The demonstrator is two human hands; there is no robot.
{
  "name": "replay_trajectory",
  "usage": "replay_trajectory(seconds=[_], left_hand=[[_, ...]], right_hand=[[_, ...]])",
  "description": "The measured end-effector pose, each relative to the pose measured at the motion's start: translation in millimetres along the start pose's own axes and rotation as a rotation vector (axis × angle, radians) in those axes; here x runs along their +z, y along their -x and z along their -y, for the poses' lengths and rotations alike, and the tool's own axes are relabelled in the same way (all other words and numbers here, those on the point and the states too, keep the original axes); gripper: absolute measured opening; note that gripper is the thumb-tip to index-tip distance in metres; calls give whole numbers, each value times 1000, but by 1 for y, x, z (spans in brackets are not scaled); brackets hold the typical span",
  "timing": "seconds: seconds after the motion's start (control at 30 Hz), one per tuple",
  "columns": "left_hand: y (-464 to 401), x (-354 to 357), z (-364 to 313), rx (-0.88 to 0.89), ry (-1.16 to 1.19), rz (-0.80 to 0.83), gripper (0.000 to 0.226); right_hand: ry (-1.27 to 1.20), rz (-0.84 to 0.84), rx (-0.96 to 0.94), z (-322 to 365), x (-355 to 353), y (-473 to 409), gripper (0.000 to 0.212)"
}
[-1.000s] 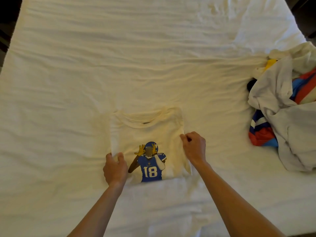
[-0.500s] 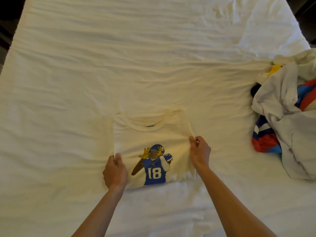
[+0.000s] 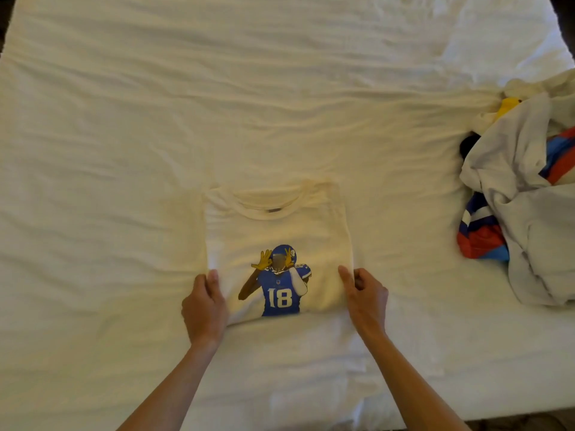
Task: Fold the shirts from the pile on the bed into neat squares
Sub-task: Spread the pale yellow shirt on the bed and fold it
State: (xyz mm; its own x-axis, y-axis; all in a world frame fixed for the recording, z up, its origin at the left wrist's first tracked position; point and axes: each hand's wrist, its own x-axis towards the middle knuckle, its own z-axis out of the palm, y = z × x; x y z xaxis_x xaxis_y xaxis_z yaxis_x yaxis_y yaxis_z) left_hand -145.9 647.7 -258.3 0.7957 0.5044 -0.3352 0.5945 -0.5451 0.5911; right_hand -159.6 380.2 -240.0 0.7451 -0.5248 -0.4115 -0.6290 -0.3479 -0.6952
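Note:
A cream shirt (image 3: pixel 277 231) lies folded into a rough square in the middle of the bed, collar away from me, with a print of a football player in a blue number 18 jersey. My left hand (image 3: pixel 203 306) pinches the shirt's lower left edge, thumb on top. My right hand (image 3: pixel 365 298) grips the lower right edge the same way. The pile of unfolded shirts (image 3: pixel 525 194) lies at the bed's right side, grey and cream cloth over red, white and blue striped fabric.
The bed (image 3: pixel 124 119) is covered by a wrinkled cream sheet that spreads wide to the left and far side. Its near edge shows at the bottom right, with dark floor (image 3: pixel 529 424) beyond.
My right hand has slid down the shirt's right edge toward the bottom corner. The left hand stays on the lower left edge, and the shirt lies flatter and squarer.

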Motion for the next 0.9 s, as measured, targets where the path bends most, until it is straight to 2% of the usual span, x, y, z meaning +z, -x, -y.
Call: replay_trajectory(seconds=[0.13,0.27,0.33,0.4,0.43,0.47,0.5,0.57,0.6,0.67,0.73,0.77,0.83,0.87,0.9], left_hand=[[0,1,9,72,11,10,37],[0,3,10,55,5,38,38],[2,-1,4,49,-28,18,41],[4,-1,-4,59,-106,-113,35],[6,1,-12,102,-123,-188,32],[9,6,-21,187,-99,-214,36],[11,14,-31,309,-64,-174,45],[19,37,-44,537,-61,82,56],[20,47,-44,622,-128,220,58],[8,58,-29,743,-365,310,61],[-13,52,-3,759,-561,267,65],[-25,46,9,705,-602,224,66],[-42,26,19,490,-610,110,67],[-44,20,17,389,-587,42,67],[-44,19,9,348,-558,-11,67]], right_hand=[[-12,-29,-84,-19,-11,-16,40],[156,-22,-84,-27,-3,-19,48],[316,-101,-74,-22,0,-12,43],[418,-253,-255,-12,7,-2,28],[432,-249,-410,-3,15,3,33],[429,-172,-579,4,26,6,40],[424,-42,-718,11,38,7,45],[497,216,-843,15,59,3,53],[578,288,-864,9,65,-5,54],[762,322,-877,-4,64,-27,58],[854,292,-826,-20,52,-49,63],[864,254,-754,-24,44,-58,65],[819,122,-534,-24,31,-69,68],[780,45,-464,-18,28,-70,69],[751,-3,-472,-8,30,-68,70]])
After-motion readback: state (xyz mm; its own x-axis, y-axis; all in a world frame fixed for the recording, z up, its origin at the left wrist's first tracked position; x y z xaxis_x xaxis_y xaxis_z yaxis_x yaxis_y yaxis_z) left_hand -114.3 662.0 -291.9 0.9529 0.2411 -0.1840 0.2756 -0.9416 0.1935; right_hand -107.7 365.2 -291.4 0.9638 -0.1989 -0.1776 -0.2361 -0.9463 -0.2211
